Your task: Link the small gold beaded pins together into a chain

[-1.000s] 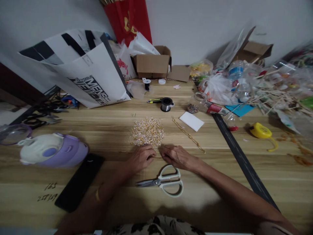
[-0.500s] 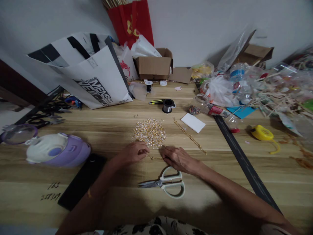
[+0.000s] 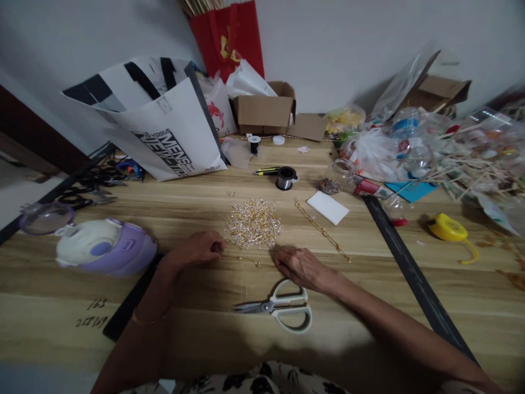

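Note:
A thin gold chain stretches across the wooden table between my two hands. My left hand pinches its left end, fingers closed. The right end runs under the curled fingers of my right hand, which rests on the tabletop. Just beyond the chain lies a round pile of small gold and clear beads. White-handled scissors lie nearer to me, blades pointing left. A second gold chain lies to the right of the pile.
At left are a purple and white water bottle and a dark flat object partly under my left forearm. A wire spool, a white card and a bead jar sit farther back. A yellow tape measure lies right.
My left hand has moved left, away from my right hand, and more of the gold chain now shows between them. My right hand has stayed in place. The view has shifted slightly.

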